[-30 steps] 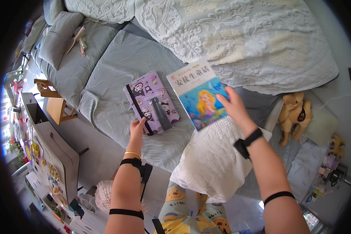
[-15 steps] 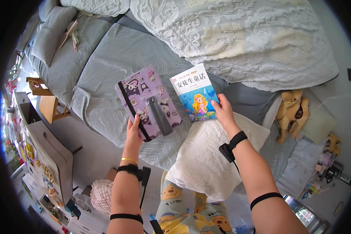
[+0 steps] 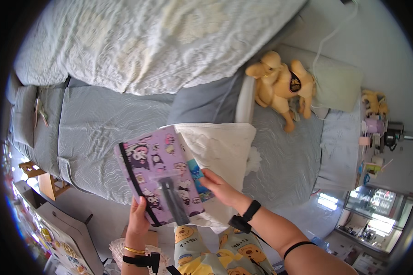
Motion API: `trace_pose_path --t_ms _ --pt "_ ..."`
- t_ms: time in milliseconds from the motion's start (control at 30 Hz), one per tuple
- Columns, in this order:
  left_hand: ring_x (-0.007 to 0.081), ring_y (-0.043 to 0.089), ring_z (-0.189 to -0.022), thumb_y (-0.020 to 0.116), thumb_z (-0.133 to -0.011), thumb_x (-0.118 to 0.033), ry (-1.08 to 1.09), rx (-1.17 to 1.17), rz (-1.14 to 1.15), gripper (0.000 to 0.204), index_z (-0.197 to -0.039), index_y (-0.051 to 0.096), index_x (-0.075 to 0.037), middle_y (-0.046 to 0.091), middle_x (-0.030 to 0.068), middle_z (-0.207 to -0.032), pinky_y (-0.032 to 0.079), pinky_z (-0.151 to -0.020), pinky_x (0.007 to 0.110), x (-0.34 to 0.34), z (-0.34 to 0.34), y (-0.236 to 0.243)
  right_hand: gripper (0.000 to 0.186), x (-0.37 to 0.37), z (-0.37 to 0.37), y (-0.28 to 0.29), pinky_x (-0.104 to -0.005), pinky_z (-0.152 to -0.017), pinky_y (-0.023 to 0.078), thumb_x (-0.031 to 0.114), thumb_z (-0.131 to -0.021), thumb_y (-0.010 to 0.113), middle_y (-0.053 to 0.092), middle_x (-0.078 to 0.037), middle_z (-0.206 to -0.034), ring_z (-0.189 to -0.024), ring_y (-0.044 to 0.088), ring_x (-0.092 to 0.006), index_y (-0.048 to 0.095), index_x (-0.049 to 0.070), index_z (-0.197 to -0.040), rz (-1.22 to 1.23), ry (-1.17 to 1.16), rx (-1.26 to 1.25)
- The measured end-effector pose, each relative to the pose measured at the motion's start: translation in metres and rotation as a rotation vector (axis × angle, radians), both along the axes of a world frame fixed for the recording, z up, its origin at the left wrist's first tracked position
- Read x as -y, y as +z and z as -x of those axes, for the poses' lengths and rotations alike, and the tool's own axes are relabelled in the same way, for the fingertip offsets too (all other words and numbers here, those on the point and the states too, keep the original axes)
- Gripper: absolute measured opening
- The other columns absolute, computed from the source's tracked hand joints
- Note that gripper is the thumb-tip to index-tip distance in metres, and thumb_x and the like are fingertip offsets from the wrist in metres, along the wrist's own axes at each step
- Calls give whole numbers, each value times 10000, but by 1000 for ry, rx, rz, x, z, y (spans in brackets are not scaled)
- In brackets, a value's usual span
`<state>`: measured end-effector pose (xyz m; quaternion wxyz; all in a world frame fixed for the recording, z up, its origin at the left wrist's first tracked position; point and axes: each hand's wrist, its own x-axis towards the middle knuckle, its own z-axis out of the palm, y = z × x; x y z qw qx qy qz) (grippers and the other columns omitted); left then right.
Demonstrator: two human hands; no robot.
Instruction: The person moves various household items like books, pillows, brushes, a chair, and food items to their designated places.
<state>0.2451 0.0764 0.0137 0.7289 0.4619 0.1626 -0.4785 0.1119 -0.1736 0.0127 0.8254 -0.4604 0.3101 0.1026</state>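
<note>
My left hand [image 3: 139,213] grips the lower left edge of a purple notebook [image 3: 137,160] printed with cartoon characters and banded by a black strap. A long dark grey object [image 3: 173,199] in clear plastic lies on its cover. My right hand [image 3: 215,185] is shut on a blue-covered book [image 3: 196,174], which is mostly hidden behind the notebook. Behind both is a crumpled white cloth [image 3: 225,146] over the bed's edge and down toward my legs.
I see a grey-covered bed [image 3: 96,123] with a white quilt [image 3: 156,41], a tan plush animal [image 3: 270,82] and a pale cushion [image 3: 337,87]. A wooden chair [image 3: 46,183] and white cabinet [image 3: 66,229] stand left; cluttered shelves [image 3: 376,128] are right.
The view has swung toward the right end of the bed. The notebook and book, earlier apart, now overlap, with the book underneath. Both hands have come closer together and lower.
</note>
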Motion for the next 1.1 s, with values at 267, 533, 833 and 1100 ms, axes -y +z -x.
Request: trace_pose_path --t_ms 267,533,833,1100 --pt "102 502 -986 474 -952 -165 -481 170 70 397 -1312 354 -46 534 44 -1112 438 -857 260 171 139 11 574 116 179 35 -300 -971 351 437 -912 504 504 -83 -1226 -1128 459 -152 414 28 -1305 261 -263 -192" --pt "241 562 -958 572 -892 -344 -782 387 -75 597 -1326 308 -30 565 164 -1063 443 -842 329 318 285 -108 499 196 348 -31 -276 -957 329 382 -905 542 535 -38 -1197 -1101 462 -125 487 22 -1247 368 -674 -376" --pt "215 553 -977 601 -850 -185 -854 782 -115 439 -1251 458 -75 477 122 -1229 475 -806 334 288 292 -65 406 260 429 -145 -329 -919 371 312 -874 555 553 -94 -1137 -1058 499 -211 529 23 -1158 685 -427 -590" --pt "142 556 -698 558 -829 -1 -548 1357 -673 321 -1139 523 -78 541 81 -1043 463 -603 253 204 33 -19 230 269 262 -93 -317 -759 473 32 -794 599 597 -102 -982 -868 584 -215 573 32 -1023 1150 -313 -196"
